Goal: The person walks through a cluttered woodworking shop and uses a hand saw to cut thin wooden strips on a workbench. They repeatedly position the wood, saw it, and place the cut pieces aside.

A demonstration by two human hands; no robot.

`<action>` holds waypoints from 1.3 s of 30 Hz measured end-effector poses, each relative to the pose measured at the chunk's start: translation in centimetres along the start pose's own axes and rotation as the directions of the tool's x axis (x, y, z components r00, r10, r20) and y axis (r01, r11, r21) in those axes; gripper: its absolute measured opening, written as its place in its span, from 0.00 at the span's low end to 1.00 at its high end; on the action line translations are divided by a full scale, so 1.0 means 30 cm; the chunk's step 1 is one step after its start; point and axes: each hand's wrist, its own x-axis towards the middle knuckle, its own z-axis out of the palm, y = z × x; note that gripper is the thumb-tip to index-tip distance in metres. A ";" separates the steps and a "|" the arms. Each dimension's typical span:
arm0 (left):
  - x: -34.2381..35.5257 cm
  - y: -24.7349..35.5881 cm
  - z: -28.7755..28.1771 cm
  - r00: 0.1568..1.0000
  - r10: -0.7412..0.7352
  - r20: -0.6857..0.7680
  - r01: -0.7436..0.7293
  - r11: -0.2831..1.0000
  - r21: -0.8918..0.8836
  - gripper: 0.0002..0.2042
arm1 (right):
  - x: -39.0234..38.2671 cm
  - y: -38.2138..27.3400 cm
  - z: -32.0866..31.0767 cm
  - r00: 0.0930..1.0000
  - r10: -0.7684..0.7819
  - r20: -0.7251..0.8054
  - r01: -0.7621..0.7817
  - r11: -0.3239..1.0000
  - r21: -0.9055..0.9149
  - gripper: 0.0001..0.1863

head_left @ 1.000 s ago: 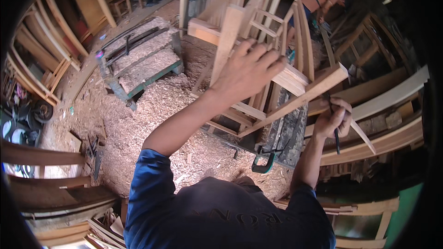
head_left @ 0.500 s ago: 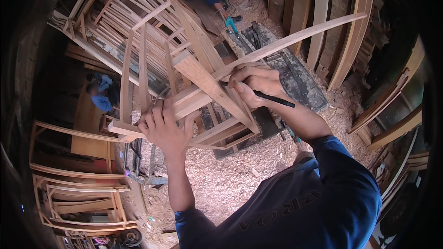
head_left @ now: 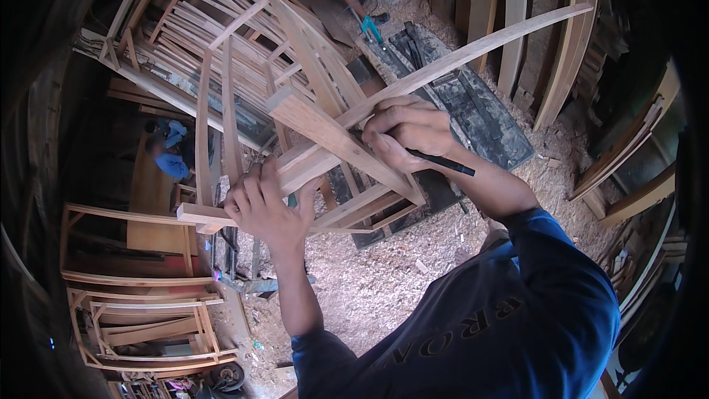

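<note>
My left hand (head_left: 269, 207) is wrapped over a square wooden rail (head_left: 303, 168) near its left end, fingers on the far side and thumb toward me. A thick wooden leg (head_left: 325, 133) crosses that rail at a slant. In my right hand (head_left: 410, 129) is a slim black pen (head_left: 452, 165), its back end sticking out past the wrist side. Its tip is hidden behind my fingers, close to the joint of leg and rail. Just beyond that hand, a long curved wooden piece (head_left: 487, 48) runs out to the upper right. All these belong to or rest against a chair-like frame.
Under the frame lies a dark workbench top (head_left: 495, 137) with a teal-handled tool (head_left: 371, 28). Stacked slats (head_left: 199, 37) and more frames (head_left: 148, 325) fill the left. Curved boards (head_left: 569, 52) lean at right. Wood shavings (head_left: 354, 288) cover the floor. Two people are nearby.
The view has shifted slightly, so the surroundings sit a little differently. Both hands keep their hold, and the pen stays by the same joint.
</note>
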 end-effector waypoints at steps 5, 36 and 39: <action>-0.003 0.000 0.002 1.000 0.000 -0.011 0.000 1.000 -0.008 0.31 | -0.006 -0.001 -0.005 1.000 0.003 0.019 -0.003 1.000 -0.015 0.19; -0.039 0.009 0.014 0.995 0.022 -0.096 -0.024 0.999 -0.024 0.31 | 0.141 -0.002 -0.269 0.631 0.471 0.617 0.240 0.637 -0.732 0.22; -0.067 0.009 0.040 0.979 -0.010 -0.204 -0.006 0.997 -0.077 0.30 | 0.150 0.005 -0.392 0.707 0.472 0.526 0.155 0.622 -0.767 0.18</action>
